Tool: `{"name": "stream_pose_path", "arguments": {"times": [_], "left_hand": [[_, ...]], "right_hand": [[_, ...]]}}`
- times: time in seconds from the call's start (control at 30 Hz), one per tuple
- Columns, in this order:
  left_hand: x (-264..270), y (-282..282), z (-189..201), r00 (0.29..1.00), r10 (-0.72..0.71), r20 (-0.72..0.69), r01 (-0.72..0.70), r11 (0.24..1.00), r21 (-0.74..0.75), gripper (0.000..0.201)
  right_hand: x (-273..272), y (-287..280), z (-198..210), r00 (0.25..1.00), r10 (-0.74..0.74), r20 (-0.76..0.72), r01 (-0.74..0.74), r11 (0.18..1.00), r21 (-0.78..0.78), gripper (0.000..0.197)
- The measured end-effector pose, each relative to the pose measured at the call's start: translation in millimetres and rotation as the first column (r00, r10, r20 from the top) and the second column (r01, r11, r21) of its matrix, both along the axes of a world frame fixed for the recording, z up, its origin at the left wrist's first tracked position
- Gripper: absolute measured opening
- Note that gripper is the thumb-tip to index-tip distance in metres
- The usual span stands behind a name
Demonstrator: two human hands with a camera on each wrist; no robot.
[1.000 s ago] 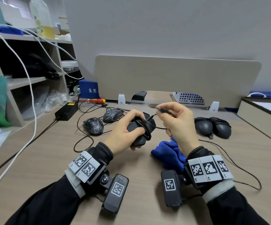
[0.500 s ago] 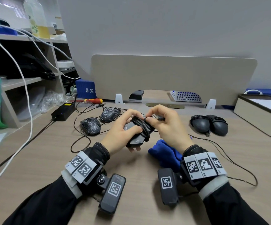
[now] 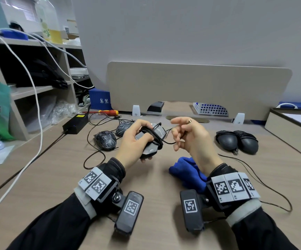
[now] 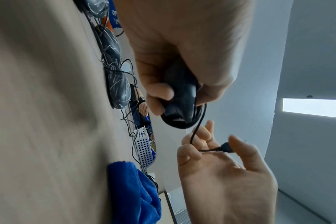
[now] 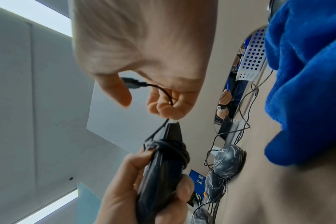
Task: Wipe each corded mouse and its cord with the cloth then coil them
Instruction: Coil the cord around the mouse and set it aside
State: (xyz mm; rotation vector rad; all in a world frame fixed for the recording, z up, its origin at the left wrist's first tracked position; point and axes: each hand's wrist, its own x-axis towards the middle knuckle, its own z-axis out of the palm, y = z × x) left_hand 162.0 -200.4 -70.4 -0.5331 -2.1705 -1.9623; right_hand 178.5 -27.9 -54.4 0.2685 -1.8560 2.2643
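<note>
My left hand (image 3: pixel 134 139) grips a dark grey mouse (image 3: pixel 151 147) held above the desk, its black cord (image 3: pixel 152 133) wound several times round the body. My right hand (image 3: pixel 187 139) is just to the mouse's right, with curled fingers holding the cord's free end. The USB plug (image 4: pixel 225 147) lies across the palm by the thumb. A short length of cord (image 4: pixel 197 131) runs from the mouse (image 4: pixel 180 103) to those fingers. The wound cord (image 5: pixel 169 147) and plug (image 5: pixel 131 83) also show in the right wrist view. The blue cloth (image 3: pixel 187 170) lies crumpled on the desk under my right wrist.
Two patterned mice (image 3: pixel 105 140) with loose cords lie left of my hands. Two coiled dark mice (image 3: pixel 236 141) sit at the right. A black power adapter (image 3: pixel 75 124), a screwdriver (image 3: pixel 108 112), a white cable (image 3: pixel 38 105), a desk divider (image 3: pixel 198 87) and a box (image 3: pixel 293 123) surround the work area.
My right hand brought the cord end in against the mouse, then drew away to the right. The left hand has kept hold of the mouse.
</note>
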Motion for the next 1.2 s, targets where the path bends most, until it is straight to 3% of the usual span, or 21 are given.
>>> {"name": "stream_pose_path", "arguments": {"times": [0.13, 0.23, 0.33, 0.47, 0.67, 0.83, 1.03, 1.2], "left_hand": [[-2, -1, 0, 1.000, 0.027, 0.009, -0.027, 0.999, 0.039, 0.022], [-2, -1, 1, 1.000, 0.027, 0.008, -0.027, 0.999, 0.041, 0.022], [0, 0, 1, 1.000, 0.018, 0.000, -0.018, 1.000, 0.017, 0.020], [0, 0, 1, 1.000, 0.012, -0.015, -0.012, 1.000, 0.005, 0.018], [-1, 1, 0, 0.999, -0.002, -0.042, 0.002, 1.000, -0.010, 0.018], [-3, 1, -2, 0.999, -0.023, -0.036, 0.022, 1.000, -0.020, 0.018], [-4, 0, -3, 0.998, -0.023, -0.051, 0.022, 1.000, -0.015, 0.017], [-4, 0, -3, 0.997, -0.034, -0.070, 0.032, 0.999, -0.021, 0.018]], "right_hand": [[2, 3, 1, 0.999, 0.044, -0.009, -0.045, 0.994, -0.101, 0.034], [1, 4, 2, 0.998, 0.054, 0.007, -0.054, 0.997, -0.050, 0.051], [2, 5, 3, 0.994, 0.110, 0.026, -0.106, 0.987, -0.122, 0.065], [3, 7, 3, 0.995, 0.100, 0.015, -0.094, 0.969, -0.228, 0.050], [9, -4, -1, 0.999, 0.046, 0.009, -0.046, 0.999, 0.023, 0.022], [6, -1, -6, 0.998, -0.060, -0.007, 0.060, 0.992, 0.110, 0.025], [3, -4, -2, 0.992, 0.048, 0.115, -0.049, 0.999, 0.008, 0.038], [7, -1, -5, 0.997, -0.065, 0.034, 0.058, 0.980, 0.191, 0.027]]}}
